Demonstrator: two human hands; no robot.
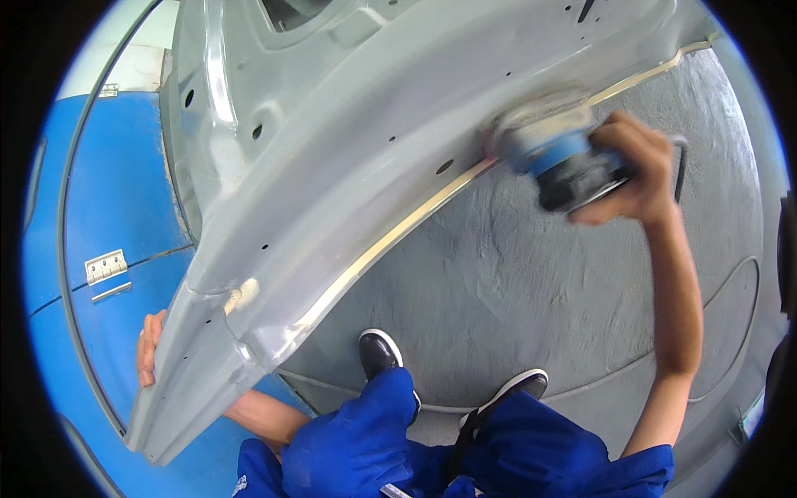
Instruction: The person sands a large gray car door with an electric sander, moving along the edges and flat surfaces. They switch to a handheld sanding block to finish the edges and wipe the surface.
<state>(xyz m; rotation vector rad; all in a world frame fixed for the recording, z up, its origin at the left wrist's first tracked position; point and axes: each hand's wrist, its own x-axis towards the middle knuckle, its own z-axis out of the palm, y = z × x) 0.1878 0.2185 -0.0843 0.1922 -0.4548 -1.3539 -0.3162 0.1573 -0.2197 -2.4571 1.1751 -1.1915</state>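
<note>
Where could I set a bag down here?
The widest bare patch looks like the grey floor between the metal panel, the shoes and the right arm. It's crowded near the shoes, where a cord runs, and at the panel's edge, where the right hand holds a sander.

The streaked grey floor (515, 299) spreads rightward; at left are blue panels (137, 187) with a metal hinge (106, 266).
</note>
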